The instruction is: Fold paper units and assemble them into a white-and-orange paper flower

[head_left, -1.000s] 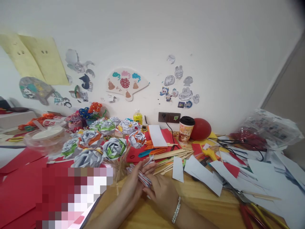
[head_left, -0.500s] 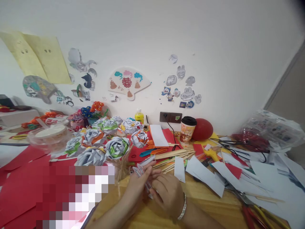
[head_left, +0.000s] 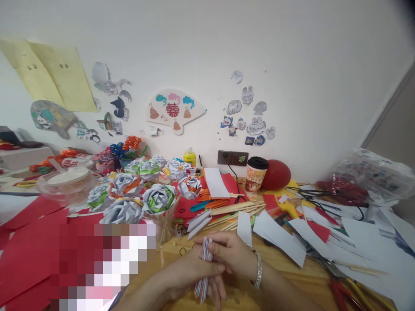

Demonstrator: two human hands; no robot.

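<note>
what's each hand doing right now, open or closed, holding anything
Left hand: closed, gripping the folded paper bundle.
Right hand: closed, pinching the upper end of the same bundle.

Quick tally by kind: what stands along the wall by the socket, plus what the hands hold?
yellow bottle: 1
lidded paper cup: 1
red ball: 1
folded paper bundle, pinched between left hand and right hand: 1
total: 4
</note>
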